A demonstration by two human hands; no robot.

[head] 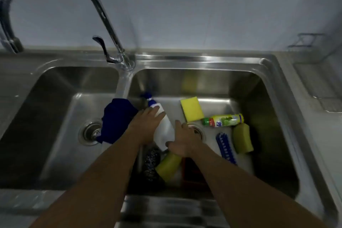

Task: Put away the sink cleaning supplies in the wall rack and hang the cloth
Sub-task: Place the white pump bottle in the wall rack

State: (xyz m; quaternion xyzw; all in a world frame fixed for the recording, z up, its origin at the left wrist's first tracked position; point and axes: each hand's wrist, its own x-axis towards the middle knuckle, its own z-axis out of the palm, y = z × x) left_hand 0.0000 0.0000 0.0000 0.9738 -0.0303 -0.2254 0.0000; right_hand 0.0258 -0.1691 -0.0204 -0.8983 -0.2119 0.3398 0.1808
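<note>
A white spray bottle [163, 129] with a blue nozzle lies in the right sink basin [212, 78]. My left hand [146, 126] grips its upper part and my right hand [183, 140] holds its lower end. A dark blue cloth [115, 118] hangs over the divider between the two basins. Also in the right basin lie a yellow sponge [191, 108], a lime dish-soap bottle [224, 120], a blue brush [224, 147], a second sponge [241, 138], a third sponge [169, 165] and a steel scourer [150, 163]. A wire wall rack [306, 41] is at the far right.
The chrome tap [103, 15] arches over the left basin [55, 116], with its lever [103, 48] near the divider. A red item [192, 172] lies partly under my right forearm. A ridged drainboard [318, 87] runs along the right counter.
</note>
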